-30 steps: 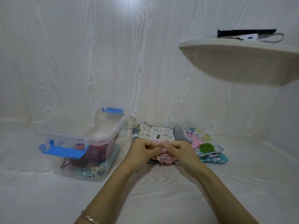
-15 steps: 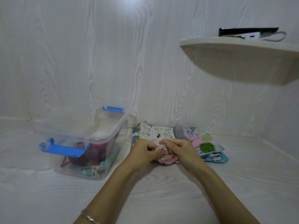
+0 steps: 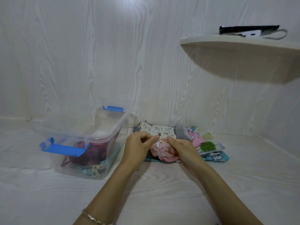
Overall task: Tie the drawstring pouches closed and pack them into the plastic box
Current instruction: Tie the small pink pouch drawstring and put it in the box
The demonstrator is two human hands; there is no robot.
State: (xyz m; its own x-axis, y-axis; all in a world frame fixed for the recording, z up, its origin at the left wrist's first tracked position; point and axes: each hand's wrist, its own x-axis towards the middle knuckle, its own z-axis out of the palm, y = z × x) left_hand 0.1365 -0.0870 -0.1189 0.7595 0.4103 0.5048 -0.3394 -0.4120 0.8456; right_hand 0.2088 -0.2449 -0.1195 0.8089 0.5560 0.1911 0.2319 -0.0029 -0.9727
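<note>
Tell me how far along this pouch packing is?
Done: a dark red pouch and a teal pouch lie in the plastic box. In hand: the left hand and right hand pinch the cord of a pink pouch, tying it. Left: the pile of printed pouches behind it.

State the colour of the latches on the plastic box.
Blue; the near latch on the clear plastic box shows it best in the head view.

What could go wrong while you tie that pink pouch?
The thin drawstring might slip from the left hand or right hand pinching it, leaving the pink pouch loose. The pouch is right by the stacked pouches, so tugging might drag the stack out of place.
</note>
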